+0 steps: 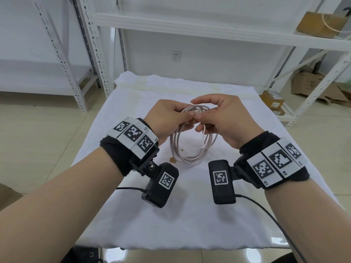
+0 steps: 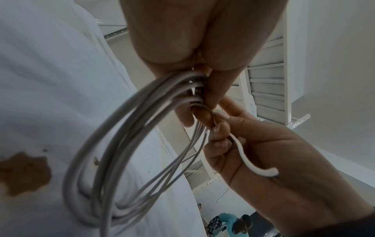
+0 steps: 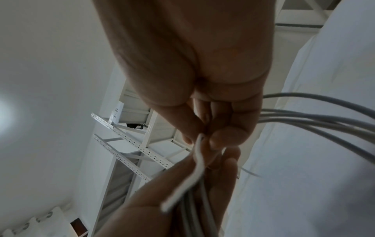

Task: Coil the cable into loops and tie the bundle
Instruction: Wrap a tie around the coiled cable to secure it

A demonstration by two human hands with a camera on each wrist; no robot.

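Across the middle of the head view spreads a table (image 1: 237, 215) under a white cloth, with a brown stain (image 1: 172, 159) near the picture's centre. White metal shelving (image 1: 209, 29) fills the upper part of the frame, with cardboard boxes (image 1: 311, 86) at the right edge.

Just above the centre, the cable (image 1: 190, 160), pale grey, is already gathered into several round loops that hang from the hands down to the cloth, close by the stain. The left hand (image 1: 167, 118) has its fingers curled round the top of the bundle, pinching the strands together. The right hand (image 1: 222, 120) meets it there, thumb and fingertips pinched on a thin white tie (image 2: 243, 158), whose free tail curls across the palm in the left wrist view.

By the look of it, the cable is light, smooth and springy, so the loops would likely fan apart if the pinch slackens. The best place to hold is that gathered top, where all strands cross. The tie looks soft, bendable and small, so it could slip from the fingertips unless it is held near the bundle.
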